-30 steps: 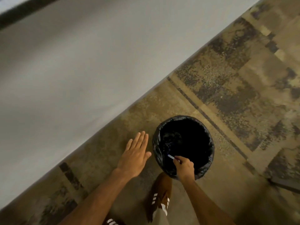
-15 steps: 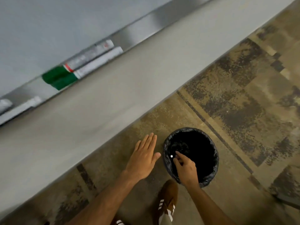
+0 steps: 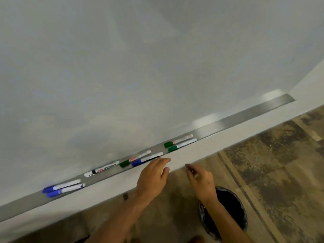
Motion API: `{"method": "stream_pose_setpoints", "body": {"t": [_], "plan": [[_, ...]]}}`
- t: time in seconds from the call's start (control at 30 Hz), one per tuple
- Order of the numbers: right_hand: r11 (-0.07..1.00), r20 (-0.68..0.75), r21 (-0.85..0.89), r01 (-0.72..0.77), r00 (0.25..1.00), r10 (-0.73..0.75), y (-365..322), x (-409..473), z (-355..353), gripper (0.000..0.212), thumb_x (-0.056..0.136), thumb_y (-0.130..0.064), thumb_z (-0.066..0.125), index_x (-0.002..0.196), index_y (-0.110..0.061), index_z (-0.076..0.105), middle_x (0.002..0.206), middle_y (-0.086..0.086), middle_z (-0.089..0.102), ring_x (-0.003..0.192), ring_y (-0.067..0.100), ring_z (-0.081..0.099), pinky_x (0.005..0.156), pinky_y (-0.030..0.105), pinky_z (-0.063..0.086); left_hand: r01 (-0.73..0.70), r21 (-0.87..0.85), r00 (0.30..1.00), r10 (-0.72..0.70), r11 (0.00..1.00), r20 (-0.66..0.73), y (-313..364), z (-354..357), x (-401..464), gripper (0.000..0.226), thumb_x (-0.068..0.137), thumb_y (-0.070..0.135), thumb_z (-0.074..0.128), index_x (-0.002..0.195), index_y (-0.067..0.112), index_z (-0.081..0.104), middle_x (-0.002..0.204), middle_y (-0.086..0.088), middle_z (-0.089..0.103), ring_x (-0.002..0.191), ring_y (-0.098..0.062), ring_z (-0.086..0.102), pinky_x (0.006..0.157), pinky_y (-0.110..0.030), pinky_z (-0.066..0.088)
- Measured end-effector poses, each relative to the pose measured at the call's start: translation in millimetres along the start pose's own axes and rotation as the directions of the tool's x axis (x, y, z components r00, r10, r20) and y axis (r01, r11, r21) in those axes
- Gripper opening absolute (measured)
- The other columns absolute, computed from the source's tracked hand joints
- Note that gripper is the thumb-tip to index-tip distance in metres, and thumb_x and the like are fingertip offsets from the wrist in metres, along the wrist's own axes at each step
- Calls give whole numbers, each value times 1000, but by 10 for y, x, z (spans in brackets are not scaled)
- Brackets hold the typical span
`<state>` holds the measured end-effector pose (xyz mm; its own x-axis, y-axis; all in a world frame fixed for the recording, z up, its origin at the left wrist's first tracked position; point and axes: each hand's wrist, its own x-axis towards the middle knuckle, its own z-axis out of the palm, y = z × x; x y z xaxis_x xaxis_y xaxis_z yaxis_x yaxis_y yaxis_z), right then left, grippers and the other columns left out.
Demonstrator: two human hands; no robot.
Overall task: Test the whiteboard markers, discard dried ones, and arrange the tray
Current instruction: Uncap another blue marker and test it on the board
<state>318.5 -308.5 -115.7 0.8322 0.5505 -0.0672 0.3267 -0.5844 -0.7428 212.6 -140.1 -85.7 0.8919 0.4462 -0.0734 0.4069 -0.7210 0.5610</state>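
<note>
Along the brushed-metal tray (image 3: pixel 245 114) of cylindrical markers (image 3: pixel 180 143), both hands (image 3: pixel 154 176) hover relaxed, empty

Office or classroom-type room, likely a meeting or teaching space. Large wall-mounted whiteboard (image 3: pixel 140 67) fills most of the view, wiped grey-white surface. Long brushed-metal tray (image 3: pixel 245 118) runs along its lower edge, holding whiteboard markers (image 3: pixel 180 143) in blue, green and black, lying in pairs and singles. Pale wall strip below the tray. Floor is patterned commercial carpet (image 3: pixel 280 163) in brown and tan blocks. Small round bin with black liner (image 3: pixel 228 213) stands on the carpet near the wall.
</note>
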Motion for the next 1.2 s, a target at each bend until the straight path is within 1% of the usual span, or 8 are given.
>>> {"method": "stream_pose_setpoints", "body": {"t": [0.13, 0.27, 0.37, 0.47, 0.7, 0.93, 1.07, 1.2], "plan": [[999, 113, -37, 20, 993, -16, -559, 200, 173, 26, 97, -29, 58, 122, -34, 63, 118, -8, 65, 93, 4, 59, 87, 20, 53, 119, 55, 990, -115, 991, -76, -308, -452, -138, 35, 100, 35, 48, 135, 32, 53, 141, 11, 52, 129, -9, 48, 106, -21, 36], [982, 237, -171, 82, 971, -40, -876, 352, 427, 35, 99, -33, 54, 134, -33, 54, 143, -7, 50, 130, 14, 45, 110, 33, 41, 233, 73, 970, -226, 970, -87, -657, -593, -290, 33, 99, 33, 52, 131, 32, 56, 136, 9, 56, 122, -11, 54, 104, -28, 45], [942, 292, -287, 172, 953, -85, -925, 481, 597, 40, 101, -32, 50, 140, -30, 49, 150, -8, 43, 142, 17, 30, 115, 36, 33, 272, 63, 960, -266, 960, -89, -817, -563, -305, 38, 99, 31, 52, 137, 28, 52, 141, 6, 53, 127, -14, 51, 107, -29, 42], [883, 312, -404, 241, 943, -115, -884, 594, 756, 41, 102, -25, 47, 143, -27, 47, 152, -6, 42, 141, 22, 30, 117, 37, 29, 309, 44, 950, -305, 950, -69, -914, -471, -256, 46, 100, 30, 51, 145, 28, 41, 146, 5, 48, 131, -16, 48, 110, -31, 40], [832, 272, -468, 297, 944, -184, -752, 769, 971, 36, 98, -16, 54, 134, -23, 58, 134, -3, 56, 121, 21, 42, 108, 34, 38, 232, 107, 971, -223, 967, -90, -1067, -303, -108, 42, 100, 30, 50, 141, 21, 47, 140, 2, 53, 129, -16, 47, 111, -30, 37], [859, 255, -295, 419, 901, -351, -825, 838, 954, 24, 89, -3, 65, 109, -12, 74, 102, 5, 67, 95, 26, 51, 84, 40, 50, 180, 120, 980, -167, 976, -112, -1022, -359, 18, 37, 100, 31, 51, 134, 19, 56, 127, 2, 56, 116, -16, 53, 99, -28, 47], [910, 273, -141, 390, 899, -343, -1136, 703, 561, 23, 97, -10, 57, 115, -16, 70, 106, -1, 60, 98, 14, 47, 85, 12, 36, 125, 66, 986, -117, 990, -116, -813, -673, -62, 33, 101, 28, 50, 132, 21, 58, 124, 2, 62, 110, -16, 58, 96, -26, 47], [956, 166, 147, 253, 947, -276, -1647, 359, -19, 25, 95, -11, 60, 112, -26, 70, 102, -13, 63, 96, 4, 59, 82, 14, 48, 58, -35, 993, -62, 998, -99, -361, -1189, -387, 26, 103, 28, 44, 126, 23, 54, 117, 3, 61, 103, -13, 59, 89, -24, 50]]}}
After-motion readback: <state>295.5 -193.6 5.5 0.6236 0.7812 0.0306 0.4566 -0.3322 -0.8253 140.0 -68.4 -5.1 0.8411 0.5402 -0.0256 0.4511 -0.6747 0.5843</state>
